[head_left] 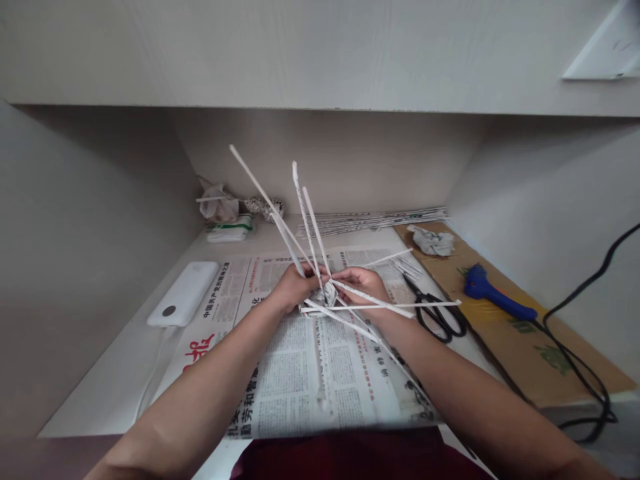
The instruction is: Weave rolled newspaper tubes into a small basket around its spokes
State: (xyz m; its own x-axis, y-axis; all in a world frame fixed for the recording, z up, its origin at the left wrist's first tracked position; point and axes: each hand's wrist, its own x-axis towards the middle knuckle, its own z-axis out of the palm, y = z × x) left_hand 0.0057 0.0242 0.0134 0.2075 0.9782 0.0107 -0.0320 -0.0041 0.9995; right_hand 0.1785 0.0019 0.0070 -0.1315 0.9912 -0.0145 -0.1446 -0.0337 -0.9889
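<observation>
Between my two hands is a small woven piece of rolled paper sticks (pixel 327 293), held above the spread newspaper (pixel 295 360). Long white paper sticks fan out from it, some upward and away, others to the right and toward me. My left hand (pixel 296 287) is closed on its left side, around the base of the upright sticks. On the right side, my right hand (pixel 364 283) is closed too, its fingers pinching near the woven centre. The fingertips are partly hidden by the sticks.
Black scissors (pixel 440 313) lie right of my hand. A blue glue gun (pixel 497 297) with a black cord and crumpled paper (pixel 433 241) rest on cardboard (pixel 530 353). Behind lies a bundle of paper sticks (pixel 375 220). A white power bank (pixel 185 293) sits left; a shelf panel (pixel 320 53) overhangs.
</observation>
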